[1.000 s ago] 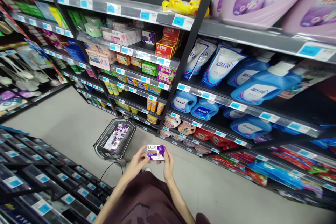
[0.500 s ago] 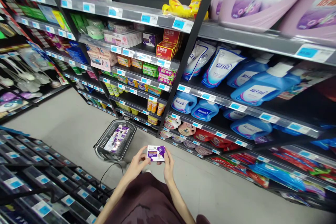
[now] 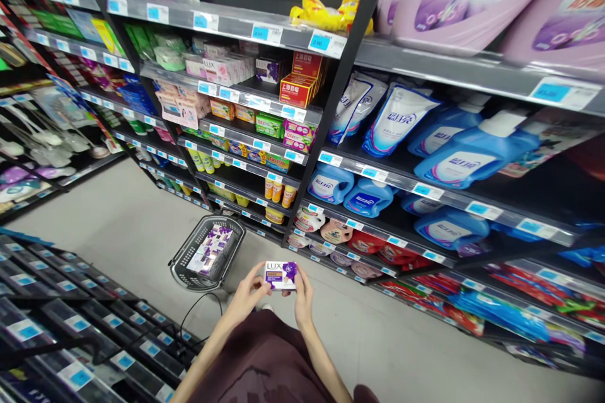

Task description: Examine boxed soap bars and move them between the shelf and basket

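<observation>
Between my two hands is a white and purple LUX soap box [image 3: 280, 276], its printed front turned up toward me. My left hand [image 3: 253, 288] grips its left end, thumb along the lower edge. The right end is pinched by my right hand [image 3: 304, 289]. Fingertips under the box are partly hidden. On the floor to the left sits a black shopping basket [image 3: 177, 276] with several similar purple and white soap boxes [image 3: 216, 249] lying inside. Another purple LUX box [image 3: 269, 70] stands on the shelf ahead, beside pink LUX boxes [image 3: 222, 70].
Shelving [image 3: 331, 101] with soaps runs along the front. Blue detergent bottles [image 3: 460, 160] and pouches [image 3: 397, 116] fill the right shelves, with large pink jugs [image 3: 463, 0] above. A rack with price tags [image 3: 78, 376] stands at the lower left. A black cable [image 3: 189, 313] curves near the basket.
The view has shifted very slightly. Both hands keep hold of the soap box in the same place, and the basket has not moved.
</observation>
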Tool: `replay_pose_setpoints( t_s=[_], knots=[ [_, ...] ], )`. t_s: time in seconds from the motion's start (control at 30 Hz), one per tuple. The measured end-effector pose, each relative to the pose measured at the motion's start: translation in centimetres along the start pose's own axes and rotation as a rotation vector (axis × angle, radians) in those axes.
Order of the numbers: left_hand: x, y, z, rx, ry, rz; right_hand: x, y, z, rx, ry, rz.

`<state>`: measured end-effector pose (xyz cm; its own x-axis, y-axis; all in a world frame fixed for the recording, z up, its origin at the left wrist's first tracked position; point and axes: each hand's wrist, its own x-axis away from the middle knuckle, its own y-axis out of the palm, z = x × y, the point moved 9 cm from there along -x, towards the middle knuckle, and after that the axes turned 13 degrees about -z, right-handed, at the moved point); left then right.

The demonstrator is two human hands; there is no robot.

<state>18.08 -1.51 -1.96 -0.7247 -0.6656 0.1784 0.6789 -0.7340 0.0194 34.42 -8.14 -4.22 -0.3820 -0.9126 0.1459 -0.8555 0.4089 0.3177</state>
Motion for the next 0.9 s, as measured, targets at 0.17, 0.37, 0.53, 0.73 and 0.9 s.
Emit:
replay_pose_setpoints(
  t_s=[0.17,0.37,0.53,0.73,0.9],
  knots=[
    [-0.1,0.1,-0.3,0.009,-0.01,-0.014,-0.1,0.0,0.5,-0.025,0.004,-0.019],
    [0.0,0.2,-0.5,0.003,-0.009,-0.016,-0.1,-0.1,0.6,-0.031,0.002,-0.009],
    [-0.1,0.2,-0.4,0.013,-0.01,-0.003,-0.1,-0.2,0.6,-0.024,-0.007,-0.011],
    [-0.1,0.2,-0.8,0.036,0.001,0.0,-0.2,-0.3,0.8,-0.026,-0.007,-0.021],
    [-0.2,0.3,-1.2,0.06,0.012,-0.006,-0.2,-0.3,0.9,-0.022,-0.013,-0.02]
  ],
)
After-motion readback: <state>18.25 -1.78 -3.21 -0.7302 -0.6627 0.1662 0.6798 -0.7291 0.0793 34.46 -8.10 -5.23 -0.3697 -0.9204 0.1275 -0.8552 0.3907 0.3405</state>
